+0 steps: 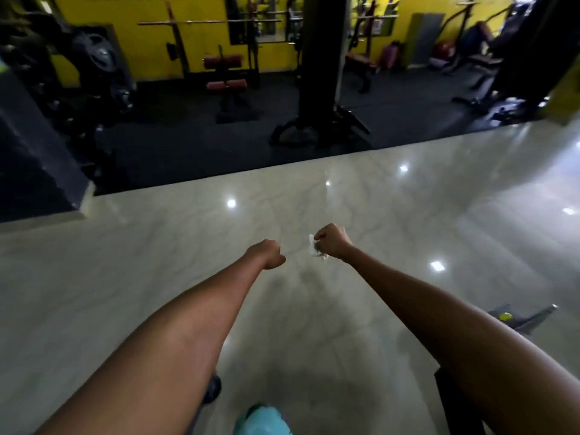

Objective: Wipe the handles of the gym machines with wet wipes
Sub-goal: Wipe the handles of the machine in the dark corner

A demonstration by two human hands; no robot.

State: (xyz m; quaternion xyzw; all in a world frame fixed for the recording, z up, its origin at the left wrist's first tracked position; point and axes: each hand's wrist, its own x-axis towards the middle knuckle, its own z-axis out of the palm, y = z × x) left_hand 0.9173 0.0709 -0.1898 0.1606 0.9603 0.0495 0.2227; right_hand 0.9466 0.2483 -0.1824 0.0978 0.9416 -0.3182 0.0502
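- Head view: both bare arms reach forward over a glossy pale floor (392, 199) that shows bright light reflections.
- The right hand (333, 243) is curled into a fist around a crumpled white wet wipe (314, 248), which sticks out at the hand's inner side.
- The left hand (269, 255) is also curled, knuckles forward; nothing shows in it, though its fingers are hidden from here.
- The two hands are near each other but apart, held in the air and touching no machine.
- Beyond the pale floor lies dark matting (188, 136) with gym machines against a yellow wall (141, 7): a black upright column (317, 58), a bench with red pads (224, 73), and racks, all blurred.
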